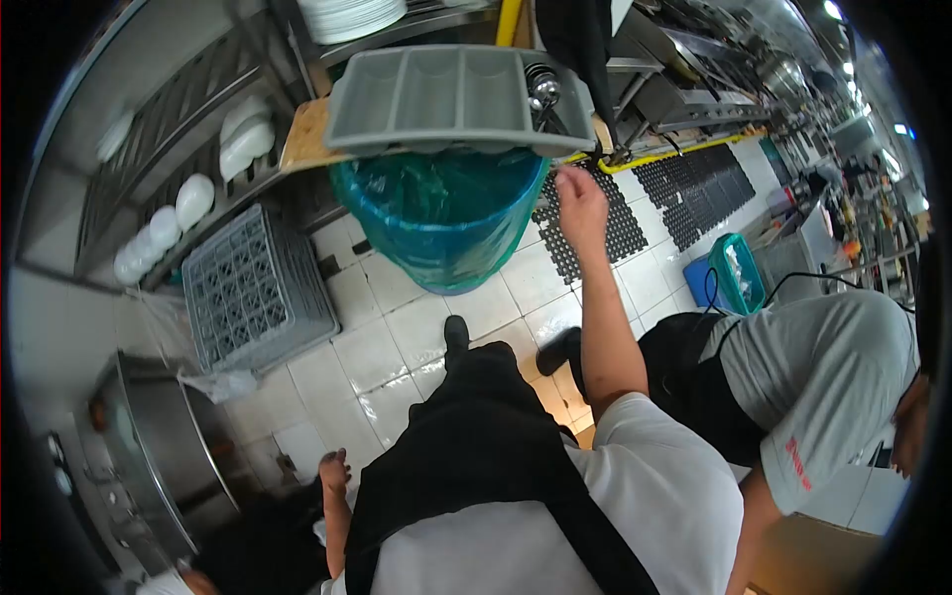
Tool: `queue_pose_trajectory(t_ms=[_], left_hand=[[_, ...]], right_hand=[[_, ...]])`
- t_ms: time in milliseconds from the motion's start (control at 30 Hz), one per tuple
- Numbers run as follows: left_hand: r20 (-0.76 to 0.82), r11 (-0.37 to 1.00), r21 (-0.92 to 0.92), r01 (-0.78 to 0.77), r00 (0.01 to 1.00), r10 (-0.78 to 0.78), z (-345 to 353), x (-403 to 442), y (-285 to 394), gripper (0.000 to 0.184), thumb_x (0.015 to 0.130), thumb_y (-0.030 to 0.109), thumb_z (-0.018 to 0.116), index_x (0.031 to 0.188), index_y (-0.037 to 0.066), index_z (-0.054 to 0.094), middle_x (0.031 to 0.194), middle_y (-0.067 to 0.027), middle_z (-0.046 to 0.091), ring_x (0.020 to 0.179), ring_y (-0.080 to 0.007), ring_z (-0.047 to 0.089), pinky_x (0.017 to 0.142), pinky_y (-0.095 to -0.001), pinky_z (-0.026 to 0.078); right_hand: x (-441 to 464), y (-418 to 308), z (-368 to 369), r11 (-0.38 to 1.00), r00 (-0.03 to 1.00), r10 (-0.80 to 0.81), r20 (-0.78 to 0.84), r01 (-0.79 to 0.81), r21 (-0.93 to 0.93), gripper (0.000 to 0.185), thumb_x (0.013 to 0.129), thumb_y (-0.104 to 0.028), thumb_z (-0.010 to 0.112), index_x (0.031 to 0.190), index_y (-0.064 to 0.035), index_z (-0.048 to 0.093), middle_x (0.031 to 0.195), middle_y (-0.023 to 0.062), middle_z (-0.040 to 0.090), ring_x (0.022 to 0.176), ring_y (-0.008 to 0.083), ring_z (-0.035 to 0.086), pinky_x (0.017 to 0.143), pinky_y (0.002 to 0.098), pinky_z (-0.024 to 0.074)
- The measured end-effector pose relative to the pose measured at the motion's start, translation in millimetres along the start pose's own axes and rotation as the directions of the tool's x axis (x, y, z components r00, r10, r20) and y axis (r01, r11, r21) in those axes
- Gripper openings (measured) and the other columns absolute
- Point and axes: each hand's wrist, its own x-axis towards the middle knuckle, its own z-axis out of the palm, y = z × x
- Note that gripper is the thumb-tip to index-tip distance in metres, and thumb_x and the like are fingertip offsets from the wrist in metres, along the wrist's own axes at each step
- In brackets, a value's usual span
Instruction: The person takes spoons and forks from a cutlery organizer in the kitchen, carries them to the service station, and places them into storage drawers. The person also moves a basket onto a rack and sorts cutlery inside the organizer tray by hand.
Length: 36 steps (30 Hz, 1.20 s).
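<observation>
My right hand [580,206] is held out beside the right rim of a large bin [446,233] lined with green plastic. Its fingers are bent together, and anything between them is too small to make out. Just above it is a grey cutlery tray [426,99] with several compartments, resting over the back of the bin on a wooden board [305,139]. Spoons [542,87] lie in the tray's rightmost compartment; the others look bare. My left hand [335,470] hangs low at my left side, its fingers loosely curled and apart, with nothing visible in it.
Grey glass racks [248,288] are stacked at the left, below shelves with white bowls [194,201]. White plates [349,18] stand at the top. A person in a grey shirt [823,347] is close on my right. Black mats [694,188] and a blue-green bin [736,276] are beyond.
</observation>
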Motion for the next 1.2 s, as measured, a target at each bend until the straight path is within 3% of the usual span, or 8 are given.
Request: queue_pose_trajectory(t_ms=[100,233,367,567,667,767,900,1200], left_hand=[[-0.048,0.956,0.123,-0.267,0.96,0.275,18.5,-0.2,148.0,0.047,0.091,0.021,0.067,0.127,-0.007,0.054,0.091,-0.0127,0.064,0.084,-0.02,0.061,0.079,-0.0318,0.05],[0.028,0.578,0.265,-0.772,0.605,0.796,81.7,0.0,324.3,0.038,0.093,0.015,0.065,0.124,-0.006,0.058,0.106,-0.0134,0.067,0.097,-0.0196,0.064,0.089,-0.0326,0.05],[0.048,0.404,-0.12,-0.907,0.401,0.915,171.8,-86.8,485.8,0.028,0.094,0.007,0.062,0.12,-0.004,0.061,0.114,-0.0145,0.067,0.103,-0.0208,0.064,0.093,-0.0324,0.049],[0.24,-0.138,-0.097,-0.986,-0.158,0.958,238.4,-119.3,617.3,0.028,0.09,0.004,0.063,0.118,-0.001,0.063,0.109,-0.0162,0.068,0.099,-0.0257,0.067,0.087,-0.0314,0.052],[0.369,-0.182,-0.127,-0.975,-0.217,0.904,271.1,-105.1,667.5,0.026,0.089,0.006,0.065,0.114,0.001,0.064,0.104,-0.015,0.069,0.093,-0.0248,0.069,0.081,-0.0312,0.053],[0.48,0.048,-0.145,-0.988,-0.028,0.877,290.9,-94.7,690.4,0.024,0.089,0.008,0.066,0.112,0.002,0.065,0.099,-0.0123,0.07,0.087,-0.0228,0.069,0.075,-0.0313,0.055],[0.506,0.078,-0.288,-0.954,-0.083,0.859,295.3,-80.7,698.7,0.022,0.088,0.009,0.067,0.11,0.003,0.066,0.093,-0.011,0.071,0.078,-0.0211,0.07,0.068,-0.0296,0.055],[0.539,0.028,-0.349,-0.937,-0.176,0.824,288.9,-75.8,701.9,0.016,0.087,0.014,0.067,0.102,0.007,0.066,0.091,-0.008,0.071,0.081,-0.0237,0.07,0.069,-0.0345,0.054]], right_hand=[[66.5,-19.9,-6.4,0.989,0.991,-0.076,-0.114,0.06,-0.134,0.025,0.091,-0.017,0.061,0.109,-0.0009,0.067,0.098,0.0187,0.07,0.089,0.0337,0.068,0.078,0.042,0.0532],[144.2,1.9,29.8,0.88,0.995,-0.094,0.045,0.104,-0.463,0.022,0.09,-0.018,0.061,0.1,0.0004,0.066,0.096,0.0216,0.069,0.089,0.0367,0.068,0.079,0.0448,0.0538],[185.7,48.5,83.0,0.671,0.985,0.046,0.168,0.094,-0.735,0.018,0.086,-0.016,0.06,0.09,0.0009,0.065,0.091,0.0231,0.069,0.086,0.0358,0.07,0.077,0.0427,0.0568],[195.5,70.9,104.8,0.611,0.966,0.2,0.163,0.007,-0.792,0.021,0.089,-0.018,0.052,0.086,-0.0023,0.067,0.091,0.0205,0.07,0.081,0.0343,0.07,0.072,0.0444,0.0574],[197.0,63.0,101.9,0.666,0.936,0.339,0.094,-0.168,-0.727,0.021,0.088,-0.021,0.06,0.091,-0.002,0.066,0.09,0.0219,0.07,0.084,0.0404,0.067,0.077,0.0487,0.054],[203.4,37.8,94.8,0.63,0.902,0.416,0.117,-0.193,-0.752,0.025,0.087,-0.026,0.065,0.094,-0.0019,0.067,0.093,0.0223,0.069,0.088,0.0389,0.067,0.079,0.0479,0.0531],[229.6,18.4,115.7,0.743,0.993,0.062,-0.101,-0.114,-0.659,0.029,0.09,-0.02,0.061,0.115,-0.0045,0.061,0.103,0.0191,0.066,0.099,0.0377,0.063,0.086,0.0452,0.0504],[299.8,81.9,119.0,0.53,0.954,0.134,0.269,0.161,-0.833,0.038,0.084,-0.005,0.057,0.121,-0.0099,0.055,0.104,0.0208,0.066,0.099,0.0354,0.066,0.084,0.0443,0.0533]])
